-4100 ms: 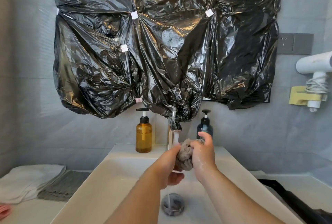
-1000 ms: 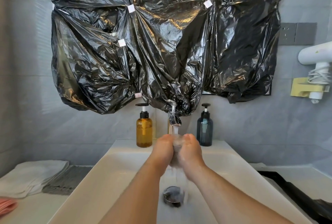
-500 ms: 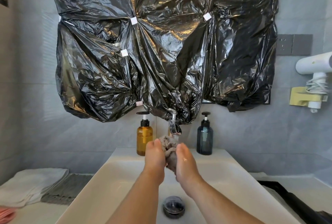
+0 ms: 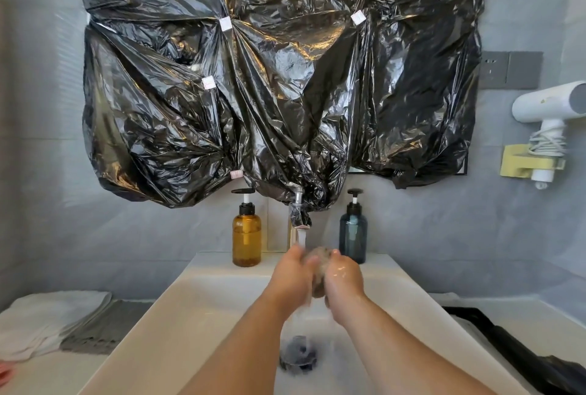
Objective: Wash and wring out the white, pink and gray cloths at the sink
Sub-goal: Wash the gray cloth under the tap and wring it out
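A bunched wet gray cloth [image 4: 318, 277] is squeezed between my left hand [image 4: 293, 277] and my right hand [image 4: 343, 279] over the white sink [image 4: 196, 315]. Both hands grip it just under the running faucet [image 4: 299, 215], and water streams down past them onto the drain [image 4: 298, 353]. On the counter to the left lie a folded white cloth [image 4: 44, 321] and a flat gray cloth [image 4: 104, 328]. A corner of a pink cloth [image 4: 5, 372] shows at the bottom left edge.
An amber pump bottle [image 4: 246, 236] and a dark blue pump bottle [image 4: 353, 234] stand either side of the faucet. Black plastic sheeting [image 4: 279, 77] covers the wall above. A white hair dryer [image 4: 548, 115] hangs at right. A black tray edge [image 4: 513, 350] lies right of the sink.
My hands have dropped slightly and closed tighter round the gray cloth under the stream; water now runs off them into the basin. The view has shifted a little.
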A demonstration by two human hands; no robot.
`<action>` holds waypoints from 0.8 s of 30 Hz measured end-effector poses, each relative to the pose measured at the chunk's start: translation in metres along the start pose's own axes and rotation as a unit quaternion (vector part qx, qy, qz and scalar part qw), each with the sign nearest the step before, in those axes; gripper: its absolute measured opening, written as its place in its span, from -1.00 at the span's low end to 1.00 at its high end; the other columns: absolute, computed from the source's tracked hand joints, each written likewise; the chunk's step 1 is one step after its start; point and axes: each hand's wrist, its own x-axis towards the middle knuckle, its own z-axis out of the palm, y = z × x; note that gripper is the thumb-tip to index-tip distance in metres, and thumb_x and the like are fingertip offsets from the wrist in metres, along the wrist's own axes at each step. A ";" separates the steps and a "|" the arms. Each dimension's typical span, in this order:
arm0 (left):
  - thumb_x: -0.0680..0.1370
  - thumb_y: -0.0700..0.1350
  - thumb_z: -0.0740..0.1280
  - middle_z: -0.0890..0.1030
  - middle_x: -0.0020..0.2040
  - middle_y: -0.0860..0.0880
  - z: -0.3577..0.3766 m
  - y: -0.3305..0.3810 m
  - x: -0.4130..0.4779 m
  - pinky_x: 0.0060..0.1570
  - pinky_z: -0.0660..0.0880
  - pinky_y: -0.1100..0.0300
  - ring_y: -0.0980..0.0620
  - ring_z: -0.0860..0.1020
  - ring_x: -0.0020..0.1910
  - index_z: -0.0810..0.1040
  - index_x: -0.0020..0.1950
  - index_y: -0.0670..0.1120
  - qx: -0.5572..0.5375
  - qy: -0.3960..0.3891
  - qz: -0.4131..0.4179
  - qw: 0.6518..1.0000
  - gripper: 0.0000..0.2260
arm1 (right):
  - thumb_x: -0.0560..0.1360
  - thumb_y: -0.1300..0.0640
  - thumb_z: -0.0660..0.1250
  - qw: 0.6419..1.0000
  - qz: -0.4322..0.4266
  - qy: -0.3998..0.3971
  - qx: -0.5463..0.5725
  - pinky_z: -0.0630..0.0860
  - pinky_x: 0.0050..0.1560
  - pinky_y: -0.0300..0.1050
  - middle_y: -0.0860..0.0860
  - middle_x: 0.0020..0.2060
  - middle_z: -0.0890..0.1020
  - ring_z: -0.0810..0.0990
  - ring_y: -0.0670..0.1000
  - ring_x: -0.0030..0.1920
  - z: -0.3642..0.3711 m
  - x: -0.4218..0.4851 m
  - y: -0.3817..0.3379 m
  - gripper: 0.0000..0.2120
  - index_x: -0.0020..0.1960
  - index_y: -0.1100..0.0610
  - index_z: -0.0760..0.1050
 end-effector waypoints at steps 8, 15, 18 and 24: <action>0.70 0.01 0.11 0.59 0.07 -0.19 -0.014 -0.001 0.004 -0.19 0.52 0.10 -0.09 0.59 0.01 0.45 0.15 -0.06 -0.129 0.100 0.057 0.985 -0.79 | 0.70 0.02 0.04 0.985 -0.144 -0.091 -0.024 0.41 -0.36 -0.19 0.06 -0.17 0.57 0.52 0.01 -0.20 0.006 -0.035 -0.003 -0.74 0.03 0.09 0.45; 0.70 -0.08 0.15 0.53 0.06 -0.05 -0.015 -0.006 0.006 0.10 0.45 0.08 0.01 0.49 0.01 0.45 0.10 -0.03 0.037 0.091 0.088 0.991 -0.89 | 0.68 -0.10 0.09 0.985 -0.153 -0.067 -0.046 0.61 0.07 0.06 -0.05 -0.05 0.64 0.63 0.01 0.00 0.018 -0.034 -0.001 -0.76 0.05 -0.05 0.49; 0.63 -0.20 0.25 0.53 0.14 -0.01 -0.015 -0.002 0.009 0.17 0.41 0.18 0.06 0.46 0.07 0.44 0.26 -0.06 0.141 0.073 0.061 0.985 -0.79 | 0.69 -0.02 0.09 0.990 -0.119 -0.031 -0.074 0.54 -0.17 -0.13 -0.01 -0.10 0.65 0.61 -0.04 -0.12 0.018 -0.023 -0.004 -0.72 0.00 0.01 0.55; 0.68 -0.12 0.19 0.49 -0.28 -0.08 -0.011 0.001 -0.004 -0.49 0.34 0.27 0.10 0.42 -0.46 0.47 0.10 -0.18 0.023 -0.035 0.077 0.996 -0.85 | 0.60 0.15 0.22 0.997 0.003 -0.058 -0.057 0.57 -0.19 -0.16 0.03 -0.15 0.67 0.62 0.05 -0.19 0.006 -0.009 -0.020 -0.87 -0.04 0.12 0.54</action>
